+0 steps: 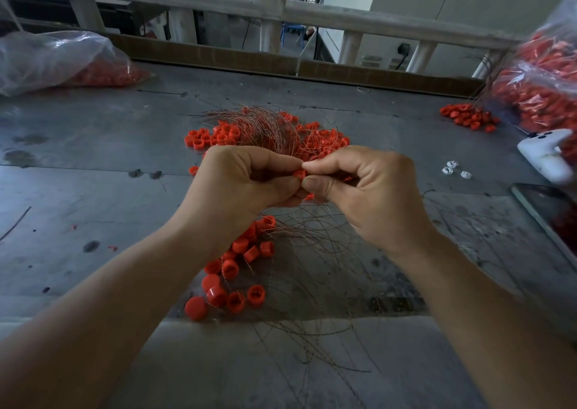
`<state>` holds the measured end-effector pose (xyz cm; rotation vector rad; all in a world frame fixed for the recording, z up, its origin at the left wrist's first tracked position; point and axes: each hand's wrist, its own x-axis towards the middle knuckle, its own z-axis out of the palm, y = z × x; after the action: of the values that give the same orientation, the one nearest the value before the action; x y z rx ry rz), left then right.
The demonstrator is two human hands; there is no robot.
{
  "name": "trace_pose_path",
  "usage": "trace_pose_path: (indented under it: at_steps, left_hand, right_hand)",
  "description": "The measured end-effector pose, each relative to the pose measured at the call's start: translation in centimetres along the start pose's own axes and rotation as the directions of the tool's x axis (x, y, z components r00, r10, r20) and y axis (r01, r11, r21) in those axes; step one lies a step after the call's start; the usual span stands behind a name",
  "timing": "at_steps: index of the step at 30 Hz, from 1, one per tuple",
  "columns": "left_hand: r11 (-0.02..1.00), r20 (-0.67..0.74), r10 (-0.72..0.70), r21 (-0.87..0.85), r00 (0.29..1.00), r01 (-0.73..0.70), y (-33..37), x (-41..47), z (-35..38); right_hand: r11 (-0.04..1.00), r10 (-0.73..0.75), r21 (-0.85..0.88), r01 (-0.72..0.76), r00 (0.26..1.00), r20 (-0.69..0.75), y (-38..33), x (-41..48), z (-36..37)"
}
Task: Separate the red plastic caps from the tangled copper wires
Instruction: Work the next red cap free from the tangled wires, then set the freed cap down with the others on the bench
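Pinching one red cap (300,174), left hand (246,185), right hand (367,191)

We see a grey, stained metal table (93,174). At its far middle lies a heap of red caps (218,135) tangled with copper wires (268,124); nearer lies a second heap of caps (232,269) among loose wires (315,252). At the left rests a clear plastic bag (56,62) of caps; at the right a fuller bag (543,90), a small group of caps (468,116), a white device (546,157), white bits (452,168) and a dark screen (549,218).
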<state>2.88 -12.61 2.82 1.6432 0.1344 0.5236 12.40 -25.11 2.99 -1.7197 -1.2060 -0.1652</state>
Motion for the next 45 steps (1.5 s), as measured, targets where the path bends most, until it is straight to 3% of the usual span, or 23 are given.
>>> trace_pose_path:
  at_steps: [7,11,21,28,33,36,40,43,45]
  left_hand:
    - [0.994,0.016,0.058,0.093,0.998,-0.059,0.3,-0.2,0.0]
    - [0.997,0.013,-0.022,-0.069,1.000,0.023,0.2,-0.1,0.1]
    - [0.950,0.106,-0.121,-0.277,0.987,0.146,0.0,0.1,-0.3]
    - [0.949,0.221,-0.112,-0.266,0.969,0.170,0.2,0.3,-1.0]
    - [0.941,0.292,-0.139,-0.258,0.946,0.218,0.4,0.3,-1.2]
    - [0.932,0.325,-0.139,-0.276,0.936,0.234,0.3,0.2,-1.1]
    - [0.956,0.290,-0.089,-0.244,0.953,0.164,0.2,-0.1,-0.7]
    - [1.000,0.220,0.017,-0.029,0.975,-0.011,0.2,-0.4,-0.1]
    - [0.999,0.201,0.040,0.018,0.979,-0.044,0.1,-0.5,0.2]
  right_hand:
    - [0.990,-0.103,-0.098,0.106,0.994,0.040,0.0,0.1,-0.3]
    - [0.999,-0.045,-0.003,0.045,0.999,0.023,0.2,0.0,-0.2]
    - [0.973,-0.221,-0.070,0.219,0.975,-0.019,0.2,0.3,-0.3]
    - [0.992,-0.021,0.127,0.009,0.996,0.090,-0.2,0.4,-0.4]
    - [0.977,0.088,0.149,-0.153,0.925,0.370,-0.6,0.7,-1.1]
    - [0.977,0.098,0.131,-0.167,0.903,0.418,-1.0,0.6,-1.3]
    - [0.992,0.087,0.058,-0.113,0.936,0.341,-0.9,0.4,-1.0]
    - [0.995,0.084,0.023,-0.096,0.949,0.303,-0.8,0.3,-0.7]
    - [0.996,0.080,0.003,-0.084,0.955,0.287,-0.7,0.2,-0.5]
